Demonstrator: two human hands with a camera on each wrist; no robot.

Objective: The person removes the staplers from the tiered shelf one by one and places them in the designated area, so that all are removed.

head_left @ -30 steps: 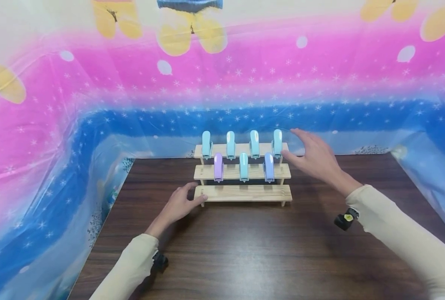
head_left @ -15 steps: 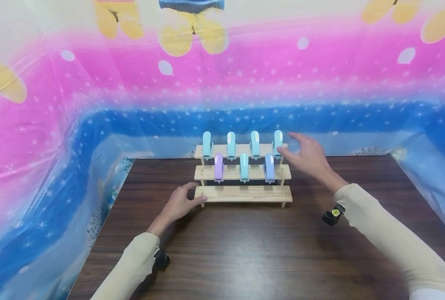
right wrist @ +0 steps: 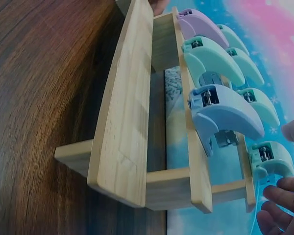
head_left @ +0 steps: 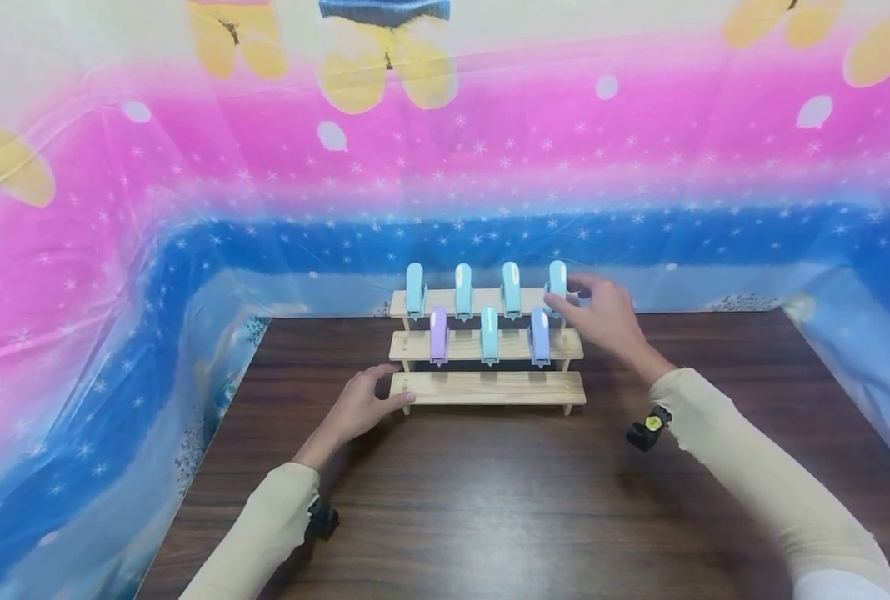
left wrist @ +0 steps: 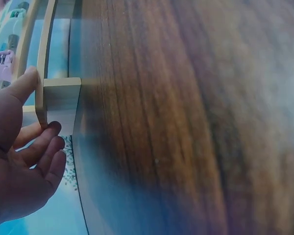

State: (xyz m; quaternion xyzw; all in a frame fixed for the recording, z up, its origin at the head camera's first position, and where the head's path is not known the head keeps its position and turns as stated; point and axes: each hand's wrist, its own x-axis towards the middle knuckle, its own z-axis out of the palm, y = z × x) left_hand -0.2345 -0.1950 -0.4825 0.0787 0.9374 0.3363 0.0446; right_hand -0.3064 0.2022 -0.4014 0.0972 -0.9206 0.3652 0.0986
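Note:
A three-tier wooden stand (head_left: 487,387) bears several one-hole punches in two rows. My left hand (head_left: 360,408) pinches the left end of its lowest shelf, the thumb on top and fingers curled beneath, as the left wrist view shows. At the right end of the top tier stands a light-blue hole punch (head_left: 557,283). My right hand (head_left: 606,315) curls round it, the thumb at its left side and the fingers (right wrist: 283,196) close at its right side. On the middle tier sit a purple punch (head_left: 438,335), a mint punch (head_left: 488,333) and a lavender-blue punch (head_left: 539,335).
Three more light-blue punches, the nearest of them a mint-toned one (head_left: 511,288), line the top tier left of my right hand. The stand rests near the back edge of a dark wooden table (head_left: 482,508). A patterned cloth (head_left: 445,175) hangs behind.
My right hand has moved left to the rightmost top punch, and its fingers have curled in round it. The left hand stays on the stand.

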